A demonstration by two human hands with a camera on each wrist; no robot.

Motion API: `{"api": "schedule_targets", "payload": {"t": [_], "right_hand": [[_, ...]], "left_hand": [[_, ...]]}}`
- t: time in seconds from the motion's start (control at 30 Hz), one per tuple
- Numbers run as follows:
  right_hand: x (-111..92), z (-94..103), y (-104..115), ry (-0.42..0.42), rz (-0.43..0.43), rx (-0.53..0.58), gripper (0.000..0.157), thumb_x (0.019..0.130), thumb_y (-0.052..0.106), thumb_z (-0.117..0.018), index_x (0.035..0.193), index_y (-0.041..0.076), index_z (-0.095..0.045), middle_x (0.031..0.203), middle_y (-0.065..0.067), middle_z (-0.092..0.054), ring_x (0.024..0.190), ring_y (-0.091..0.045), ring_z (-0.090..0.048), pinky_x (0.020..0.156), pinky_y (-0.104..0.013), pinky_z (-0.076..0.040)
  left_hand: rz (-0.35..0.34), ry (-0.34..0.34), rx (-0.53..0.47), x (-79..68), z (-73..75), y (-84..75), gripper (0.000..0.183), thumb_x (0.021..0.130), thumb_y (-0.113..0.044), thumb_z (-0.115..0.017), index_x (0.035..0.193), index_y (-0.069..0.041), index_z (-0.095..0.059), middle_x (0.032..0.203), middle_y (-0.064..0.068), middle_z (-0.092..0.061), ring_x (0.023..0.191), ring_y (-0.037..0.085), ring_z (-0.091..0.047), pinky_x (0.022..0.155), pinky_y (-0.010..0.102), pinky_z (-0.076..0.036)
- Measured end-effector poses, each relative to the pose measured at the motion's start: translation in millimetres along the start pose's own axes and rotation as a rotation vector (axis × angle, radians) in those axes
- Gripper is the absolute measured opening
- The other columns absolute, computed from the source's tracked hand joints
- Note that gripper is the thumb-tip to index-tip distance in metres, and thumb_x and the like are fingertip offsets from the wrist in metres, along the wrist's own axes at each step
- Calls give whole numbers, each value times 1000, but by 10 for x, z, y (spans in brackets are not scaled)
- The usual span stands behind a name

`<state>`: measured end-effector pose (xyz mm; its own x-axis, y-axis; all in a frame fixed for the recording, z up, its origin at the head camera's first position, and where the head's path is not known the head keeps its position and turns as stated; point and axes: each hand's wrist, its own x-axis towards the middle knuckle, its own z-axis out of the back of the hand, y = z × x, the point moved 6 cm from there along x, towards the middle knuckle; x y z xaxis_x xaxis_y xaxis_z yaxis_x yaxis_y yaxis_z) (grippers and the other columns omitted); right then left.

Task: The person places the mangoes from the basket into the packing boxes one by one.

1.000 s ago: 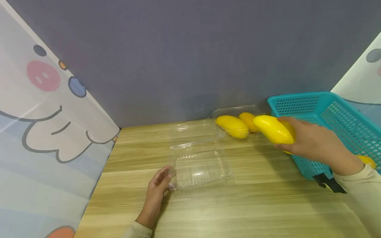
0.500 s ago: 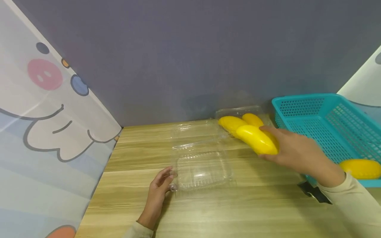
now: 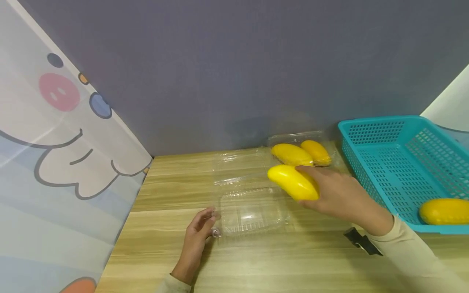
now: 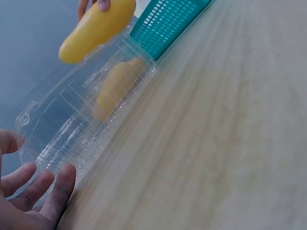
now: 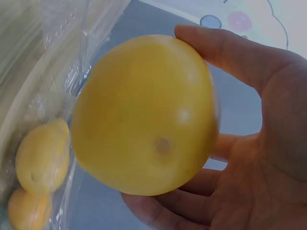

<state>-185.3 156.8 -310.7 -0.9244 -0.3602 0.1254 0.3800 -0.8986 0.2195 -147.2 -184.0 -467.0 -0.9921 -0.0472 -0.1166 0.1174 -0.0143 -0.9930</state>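
- My right fingers [image 5: 151, 207] curl round a mango [image 3: 293, 182], the thumb opposite, holding it up in the air towards the right of the near box [image 3: 253, 221], not yet in it.
- The skin under them is smooth and glossy, bright yellow; the shape is long and plump, with a brownish dot at one rounded end.
- My left fingers [image 4: 61, 189] are spread, the thumb apart from them, touching the side edge of the near box.
- That box is thin clear plastic, ribbed and shiny, its lid laid back flat; I see no mango in it yet.
- Beyond it, the far box [image 3: 294, 135] holds two mangoes [image 3: 292, 154], side by side, so I judge that one filled.
- To my right, one more mango [image 3: 445, 211] lies in the basket [image 3: 384, 120], stiff turquoise plastic pierced with rows of holes.
- By my reckoning I'm about halfway: two placed, one in hand, one waiting, lids unclosed.
- All this stands on a pale wood-grained surface [image 3: 311, 264] before a matt grey wall [image 3: 238, 73].
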Motion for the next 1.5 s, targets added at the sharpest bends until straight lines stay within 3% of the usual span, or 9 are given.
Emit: {"api": "schedule_targets", "payload": {"t": [0.17,0.37,0.87,1.13,1.5], "right_hand": [[24,-82,73,5,14,17,82,75,48,-82,144,17,-51,128,-21,-65,93,-36,-68,66,-48,-55],[68,-167,161,0,43,27,84,73,47,-84,144,17,-51,130,-17,-65,99,-37,-68,70,-51,-56],[178,-328,412,18,89,47,84,71,46,-85,143,18,-51,137,-13,-62,110,-38,-66,78,-58,-56],[267,-454,559,46,130,75,82,75,45,-82,144,15,-51,140,-10,-61,122,-36,-62,93,-57,-53],[371,-627,686,65,145,89,82,75,47,-82,144,15,-51,140,-8,-61,121,-35,-63,87,-55,-55]], "left_hand": [[0,11,0,-24,-14,5,39,100,-24,-59,130,-1,-53,133,22,-58,82,12,-64,74,27,-57],[6,-3,-2,-19,-11,-1,37,99,-24,-60,127,1,-54,132,21,-60,79,12,-64,73,27,-57],[-1,-17,-1,4,-21,14,36,99,-23,-61,121,4,-56,133,19,-58,112,16,-61,77,27,-57],[2,-34,9,26,7,25,34,98,-22,-62,117,6,-57,134,18,-57,114,17,-61,78,27,-57],[12,-47,26,24,15,28,34,98,-22,-62,115,6,-57,136,17,-57,113,16,-61,79,26,-56]]}}
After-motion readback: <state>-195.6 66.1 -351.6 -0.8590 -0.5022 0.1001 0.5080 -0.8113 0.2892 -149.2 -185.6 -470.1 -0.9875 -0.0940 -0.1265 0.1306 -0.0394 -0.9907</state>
